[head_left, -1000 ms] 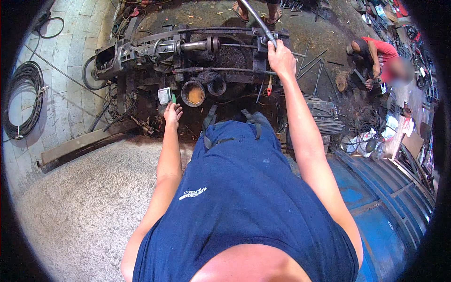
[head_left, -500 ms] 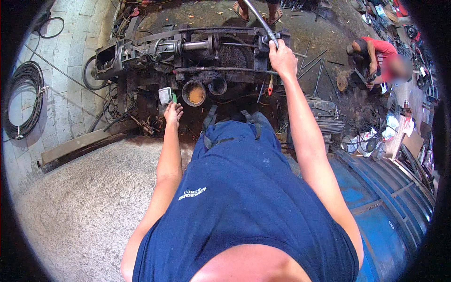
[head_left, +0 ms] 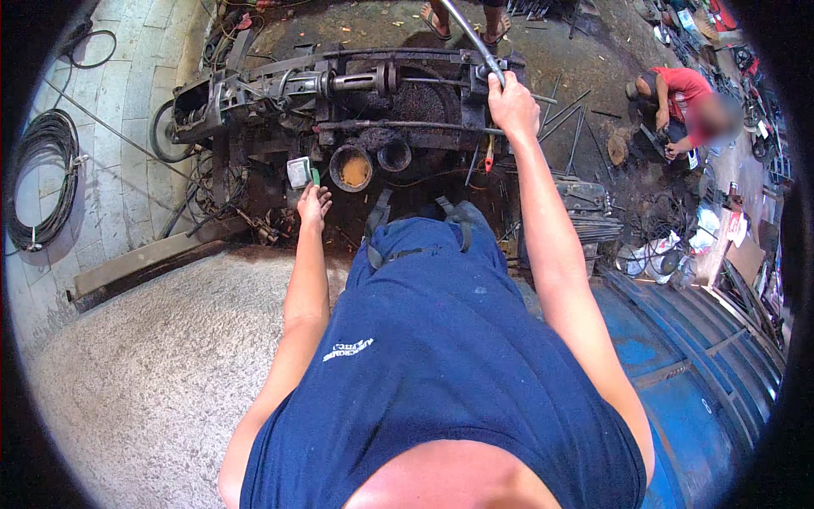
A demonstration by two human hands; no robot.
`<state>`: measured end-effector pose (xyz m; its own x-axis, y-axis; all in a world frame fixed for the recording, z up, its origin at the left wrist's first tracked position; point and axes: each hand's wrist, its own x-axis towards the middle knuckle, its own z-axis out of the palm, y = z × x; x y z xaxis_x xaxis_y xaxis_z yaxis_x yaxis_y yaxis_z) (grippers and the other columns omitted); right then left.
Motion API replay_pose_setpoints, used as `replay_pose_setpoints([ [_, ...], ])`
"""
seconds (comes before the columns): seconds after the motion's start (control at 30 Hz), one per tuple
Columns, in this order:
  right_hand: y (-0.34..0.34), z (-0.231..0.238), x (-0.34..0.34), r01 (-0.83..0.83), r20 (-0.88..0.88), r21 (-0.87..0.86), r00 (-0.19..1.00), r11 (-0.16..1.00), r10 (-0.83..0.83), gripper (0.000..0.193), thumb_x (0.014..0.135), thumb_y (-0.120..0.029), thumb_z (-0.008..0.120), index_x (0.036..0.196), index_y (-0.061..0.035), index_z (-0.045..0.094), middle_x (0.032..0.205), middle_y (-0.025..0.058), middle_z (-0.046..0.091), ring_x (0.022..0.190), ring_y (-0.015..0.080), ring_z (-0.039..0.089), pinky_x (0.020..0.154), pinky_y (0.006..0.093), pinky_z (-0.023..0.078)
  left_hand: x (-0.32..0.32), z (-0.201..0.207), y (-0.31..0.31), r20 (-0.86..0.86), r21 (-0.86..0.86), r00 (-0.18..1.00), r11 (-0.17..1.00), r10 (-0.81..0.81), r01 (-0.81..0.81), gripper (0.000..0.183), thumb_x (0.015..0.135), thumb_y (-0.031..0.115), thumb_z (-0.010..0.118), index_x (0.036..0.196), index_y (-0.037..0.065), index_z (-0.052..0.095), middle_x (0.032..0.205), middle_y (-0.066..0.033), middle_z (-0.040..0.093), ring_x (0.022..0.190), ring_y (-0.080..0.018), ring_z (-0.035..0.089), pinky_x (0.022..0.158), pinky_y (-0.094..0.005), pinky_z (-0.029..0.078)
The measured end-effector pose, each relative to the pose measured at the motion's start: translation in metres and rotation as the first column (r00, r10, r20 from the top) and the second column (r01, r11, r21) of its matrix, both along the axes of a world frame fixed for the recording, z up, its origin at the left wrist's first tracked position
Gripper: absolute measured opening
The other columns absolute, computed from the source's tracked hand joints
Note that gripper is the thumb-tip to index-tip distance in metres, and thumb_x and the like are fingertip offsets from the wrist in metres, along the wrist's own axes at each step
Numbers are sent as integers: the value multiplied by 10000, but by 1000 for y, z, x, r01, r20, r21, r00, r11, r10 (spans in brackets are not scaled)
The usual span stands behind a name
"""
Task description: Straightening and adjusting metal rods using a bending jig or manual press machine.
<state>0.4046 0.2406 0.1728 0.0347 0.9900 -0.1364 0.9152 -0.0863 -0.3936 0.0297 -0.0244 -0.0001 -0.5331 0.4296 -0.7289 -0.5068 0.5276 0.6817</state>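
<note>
My right hand (head_left: 514,106) is wrapped round a long metal bar (head_left: 469,32), which rises away to the top edge of the view. The bar's lower end sits by the right end of a dark, greasy machine (head_left: 356,83) with a shaft and rails. My left hand (head_left: 315,205) is in front of the machine's left part, palm partly up with curled fingers. At its fingertips is a small pale rectangular thing with a green handle-like part (head_left: 300,172); its kind is unclear. Right beside it stands a round dark bucket (head_left: 351,169) with yellowish-brown contents.
A second dark pot (head_left: 393,156) stands beside the bucket. Coiled black cable (head_left: 49,180) lies at far left. Metal rods (head_left: 568,123) lie on the floor at right. Another person in red (head_left: 678,97) crouches beyond them. Someone's sandalled feet (head_left: 437,21) are behind the machine.
The machine's shaft looks turned, now showing slots near its flange. My right hand has shifted very slightly right and down with the bar. My left hand is nearly still.
</note>
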Motion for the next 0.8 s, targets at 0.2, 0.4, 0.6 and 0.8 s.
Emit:
replay_pose_setpoints([
  [0.2,1,-6,4,2,-2,19,1000,1000,-2,422,930,-431,411,1026,-47,558,918,232,654,912,418,622,802,512,475,0,3,1,2,-8,1000,1000,-6,6,394,915,207,520,1293,112,461,916,-37,646,739,-138,623,643,-295,505],
  [0.4,1,-3,3,-10,2,16,1000,1000,10,419,931,-428,412,1018,-44,556,907,231,653,902,420,623,799,516,474,-2,-1,-1,-6,10,1000,1000,-9,10,370,918,209,517,1273,109,487,917,-42,647,725,-135,628,593,-269,510],
  [0.6,1,-6,5,2,-7,26,1000,1000,-2,416,930,-429,416,1007,-44,554,898,231,654,893,420,626,792,518,476,0,0,1,-15,-9,1000,1000,9,-9,375,921,208,519,1278,101,481,910,-45,649,715,-138,630,574,-258,513],
  [0.8,1,-5,6,-4,7,29,1000,1000,4,421,929,-437,418,1000,-44,551,897,234,654,885,425,627,788,521,477,2,2,1,-12,-17,1000,1000,18,-18,403,923,203,514,1306,99,447,927,-50,650,733,-145,631,606,-278,518],
])
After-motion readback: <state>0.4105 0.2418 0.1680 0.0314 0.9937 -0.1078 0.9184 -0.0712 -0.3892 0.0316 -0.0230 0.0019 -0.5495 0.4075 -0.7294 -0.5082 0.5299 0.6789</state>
